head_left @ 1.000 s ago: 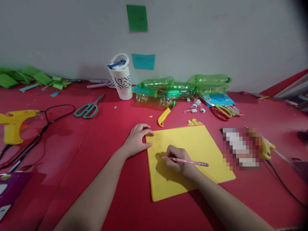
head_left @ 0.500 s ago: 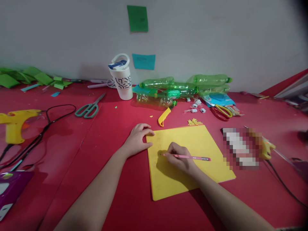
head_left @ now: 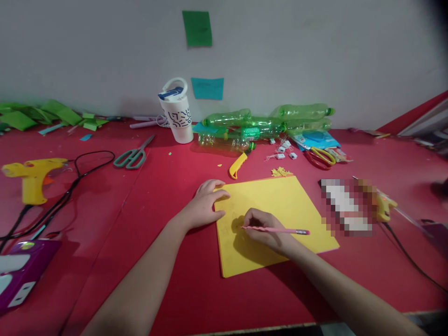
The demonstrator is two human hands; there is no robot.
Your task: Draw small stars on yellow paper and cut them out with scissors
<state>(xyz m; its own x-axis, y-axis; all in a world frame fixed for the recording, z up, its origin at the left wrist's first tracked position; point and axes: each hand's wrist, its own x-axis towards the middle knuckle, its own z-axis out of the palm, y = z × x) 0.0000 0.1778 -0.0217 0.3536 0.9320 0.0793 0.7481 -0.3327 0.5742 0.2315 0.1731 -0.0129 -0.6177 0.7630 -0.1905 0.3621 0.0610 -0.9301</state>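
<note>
Head view: pencil aimed left over yellow paper

The pencil (head_left: pixel 292 231) lies across the left half of the paper (head_left: pixel 276 200) as seen here, its sharpened end pointing left and its eraser end to the right. Its long axis runs almost level from side to side, the eraser sitting a touch lower in the view than the tip. Whether the tip meets the sheet (a shadow falls right beside it) is hard to tell. Faint marks show on the paper near the tip.

The right hand (head_left: pixel 268 228) is curled around the pencil close to its tip, fingers bent in a writing grip, and its forearm slants up from the lower right. The left hand (head_left: pixel 206 203) is loosely spread, thumb apart from the fingers, grasping nothing; its fingertips rest on the paper's far left corner, while the forearm slants up from the lower left.

The paper is a thin stack lying flat on the red table (head_left: pixel 196 294), turned slightly, so that its far edge rises to the right. Small yellow cutouts (head_left: pixel 281 172) lie at that edge, and a yellow tool (head_left: pixel 238 165) is just beyond it. Farther back are green bottles (head_left: pixel 262 127) and an upright cup (head_left: pixel 180 121); scissors (head_left: pixel 132 157) lie to the left, near a glue gun (head_left: pixel 33 179).
</note>
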